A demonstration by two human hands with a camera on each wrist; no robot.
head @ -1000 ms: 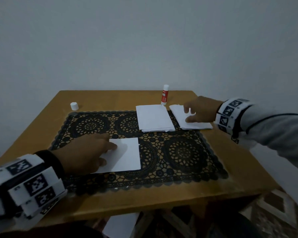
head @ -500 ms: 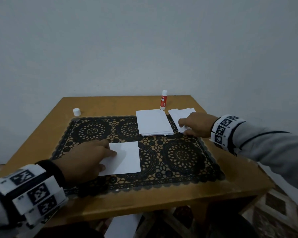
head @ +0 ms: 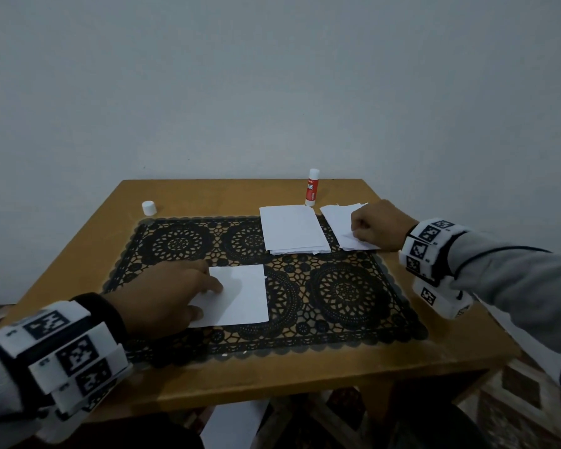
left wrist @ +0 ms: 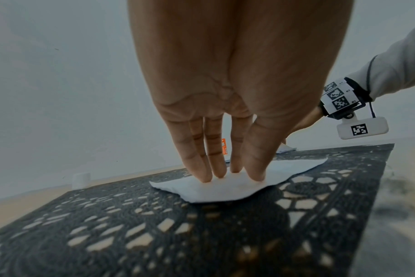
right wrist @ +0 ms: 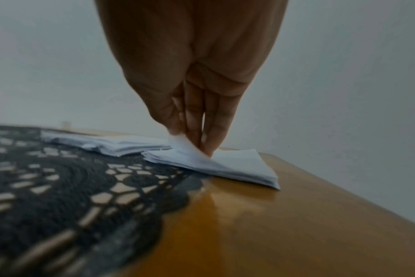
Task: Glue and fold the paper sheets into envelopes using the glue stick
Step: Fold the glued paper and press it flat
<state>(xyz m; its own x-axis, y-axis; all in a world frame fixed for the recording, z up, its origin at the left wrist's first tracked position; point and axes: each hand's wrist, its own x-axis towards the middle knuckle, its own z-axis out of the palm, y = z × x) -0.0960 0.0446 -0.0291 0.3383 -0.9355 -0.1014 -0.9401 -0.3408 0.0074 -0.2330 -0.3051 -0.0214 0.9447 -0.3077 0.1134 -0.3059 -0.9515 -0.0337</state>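
left hand (head: 166, 296) presses flat on a folded sheet (head: 240, 296) on the lace mat (head: 353, 296); right hand (head: 376, 225) pinches a fresh sheet off the far-right stack (head: 337, 218), glue stick (head: 312, 187) untouched beyond, so more envelopes likely remain.

Black lace mat (head: 353, 296) on wooden table (head: 305, 377) (grey wall (head: 272, 92) behind).

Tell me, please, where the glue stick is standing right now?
In the head view the glue stick stands upright near the table's far edge, right of centre, just behind the middle paper stack.

Wooden table (head: 363, 380): black lace mat (head: 337, 322) centered, glue stick (head: 311, 191) upright at far edge, white cap (head: 149, 208) far left, beside mat.
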